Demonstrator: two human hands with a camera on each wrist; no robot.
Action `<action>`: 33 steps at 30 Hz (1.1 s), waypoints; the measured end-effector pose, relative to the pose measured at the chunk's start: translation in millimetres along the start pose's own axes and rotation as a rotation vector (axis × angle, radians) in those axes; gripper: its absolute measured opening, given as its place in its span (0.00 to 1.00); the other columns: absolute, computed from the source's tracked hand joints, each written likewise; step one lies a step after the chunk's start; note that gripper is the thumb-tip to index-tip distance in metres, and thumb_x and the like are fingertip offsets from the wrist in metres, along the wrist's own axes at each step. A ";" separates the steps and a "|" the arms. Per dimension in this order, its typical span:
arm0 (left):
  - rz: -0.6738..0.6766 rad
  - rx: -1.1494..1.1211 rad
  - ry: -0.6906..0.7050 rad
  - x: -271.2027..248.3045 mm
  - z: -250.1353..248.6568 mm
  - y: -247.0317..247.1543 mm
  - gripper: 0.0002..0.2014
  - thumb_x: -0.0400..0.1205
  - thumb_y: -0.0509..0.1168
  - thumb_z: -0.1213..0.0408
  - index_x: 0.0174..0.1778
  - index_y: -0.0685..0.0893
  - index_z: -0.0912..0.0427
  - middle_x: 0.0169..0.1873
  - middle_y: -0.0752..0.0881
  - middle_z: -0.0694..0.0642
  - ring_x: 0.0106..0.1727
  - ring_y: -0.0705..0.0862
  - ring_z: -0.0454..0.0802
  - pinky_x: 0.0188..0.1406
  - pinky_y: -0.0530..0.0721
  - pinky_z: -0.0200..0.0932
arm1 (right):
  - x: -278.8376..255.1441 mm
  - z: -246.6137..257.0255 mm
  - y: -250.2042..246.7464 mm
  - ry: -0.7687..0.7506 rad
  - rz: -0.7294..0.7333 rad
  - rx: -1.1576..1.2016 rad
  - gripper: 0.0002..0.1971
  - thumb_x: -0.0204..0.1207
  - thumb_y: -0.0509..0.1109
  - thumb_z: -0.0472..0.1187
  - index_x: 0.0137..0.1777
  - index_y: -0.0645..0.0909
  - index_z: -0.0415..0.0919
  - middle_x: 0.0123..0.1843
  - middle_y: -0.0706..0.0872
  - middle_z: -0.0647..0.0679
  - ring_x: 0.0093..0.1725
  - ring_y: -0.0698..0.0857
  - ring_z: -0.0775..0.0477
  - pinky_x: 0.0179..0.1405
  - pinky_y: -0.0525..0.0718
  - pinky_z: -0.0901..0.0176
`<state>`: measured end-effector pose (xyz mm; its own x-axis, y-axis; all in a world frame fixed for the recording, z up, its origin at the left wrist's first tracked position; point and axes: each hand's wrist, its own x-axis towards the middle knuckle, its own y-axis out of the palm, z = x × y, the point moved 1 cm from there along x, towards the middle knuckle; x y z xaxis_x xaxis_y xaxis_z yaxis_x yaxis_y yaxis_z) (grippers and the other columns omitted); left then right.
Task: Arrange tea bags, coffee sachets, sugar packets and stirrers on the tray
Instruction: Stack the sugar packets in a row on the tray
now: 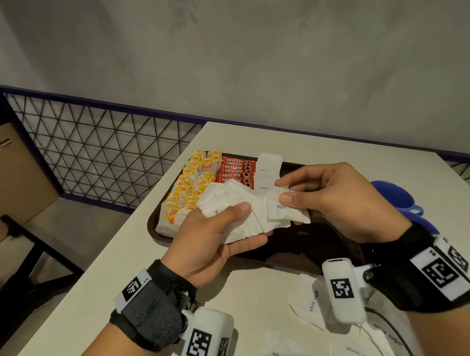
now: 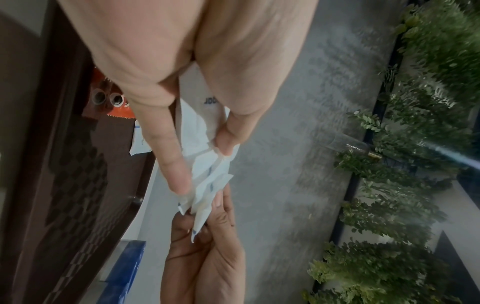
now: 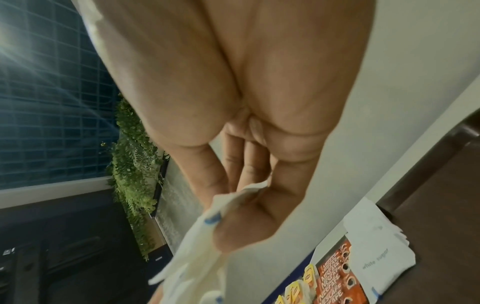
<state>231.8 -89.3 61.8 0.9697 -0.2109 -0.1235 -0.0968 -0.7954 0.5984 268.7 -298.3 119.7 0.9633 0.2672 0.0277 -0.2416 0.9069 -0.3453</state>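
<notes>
A fan of white sugar packets [image 1: 235, 207] is held above the dark brown tray [image 1: 301, 249]. My left hand [image 1: 220, 228] grips the fan from below, thumb on top. My right hand [image 1: 290, 194] pinches the packet at the fan's right end [image 1: 286, 210]. On the tray lie yellow tea bags [image 1: 190, 186] at the left, red coffee sachets [image 1: 237, 171] beside them, and a few sugar packets [image 1: 268, 170] further right. The left wrist view shows the sugar packets [image 2: 205, 164] between both hands. The right wrist view shows my thumb on the sugar packets [image 3: 197, 242]. No stirrers are visible.
Loose sugar packets [image 1: 310, 299] lie on the white table [image 1: 113, 294] near its front, right of centre. A blue mug [image 1: 396, 197] stands right of the tray. A wire mesh railing [image 1: 99, 149] and a cardboard box [image 1: 7, 182] are off the table's left edge.
</notes>
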 end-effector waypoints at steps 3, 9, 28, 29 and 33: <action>0.030 -0.030 0.025 -1.8 -0.1 2.1 0.21 0.79 0.70 0.72 0.69 0.84 0.57 0.61 0.92 0.59 0.60 0.92 0.57 0.49 0.94 0.52 | 1.4 -2.0 1.6 0.009 -0.023 0.059 0.11 0.74 0.80 0.34 0.55 0.91 0.41 0.49 0.96 0.41 0.52 0.95 0.41 0.55 0.92 0.44; -0.051 -0.065 0.014 -0.2 0.0 -1.2 0.16 0.83 0.69 0.72 0.66 0.85 0.60 0.59 0.93 0.62 0.59 0.93 0.61 0.36 0.93 0.49 | 0.8 -0.3 5.4 0.015 0.022 0.163 0.12 0.73 0.79 0.31 0.57 0.90 0.35 0.50 0.95 0.39 0.50 0.96 0.42 0.43 0.93 0.60; -0.126 -0.024 0.084 2.7 2.4 -3.1 0.18 0.86 0.66 0.70 0.72 0.82 0.57 0.61 0.92 0.60 0.61 0.92 0.62 0.53 0.92 0.63 | 1.2 -2.3 10.8 0.053 0.050 0.111 0.22 0.70 0.82 0.26 0.62 0.87 0.41 0.54 0.94 0.41 0.51 0.95 0.44 0.47 0.95 0.54; -0.130 -0.028 0.086 3.0 2.8 -3.0 0.18 0.86 0.66 0.69 0.73 0.82 0.56 0.61 0.92 0.60 0.61 0.92 0.61 0.55 0.92 0.63 | 1.6 -2.9 11.8 0.061 0.058 0.116 0.22 0.70 0.82 0.26 0.63 0.87 0.41 0.54 0.94 0.41 0.51 0.95 0.44 0.48 0.95 0.52; -0.131 -0.069 0.066 2.4 5.2 0.3 0.17 0.87 0.66 0.69 0.73 0.82 0.58 0.61 0.92 0.61 0.61 0.92 0.62 0.64 0.86 0.65 | 2.1 -5.8 19.1 0.085 0.113 0.128 0.23 0.71 0.81 0.28 0.65 0.85 0.40 0.53 0.95 0.40 0.53 0.95 0.42 0.55 0.93 0.46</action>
<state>232.9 -93.0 57.5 0.9858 -0.0684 -0.1534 0.0450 -0.7725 0.6334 266.8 -282.4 107.7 0.9343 0.3459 -0.0860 -0.3565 0.9082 -0.2194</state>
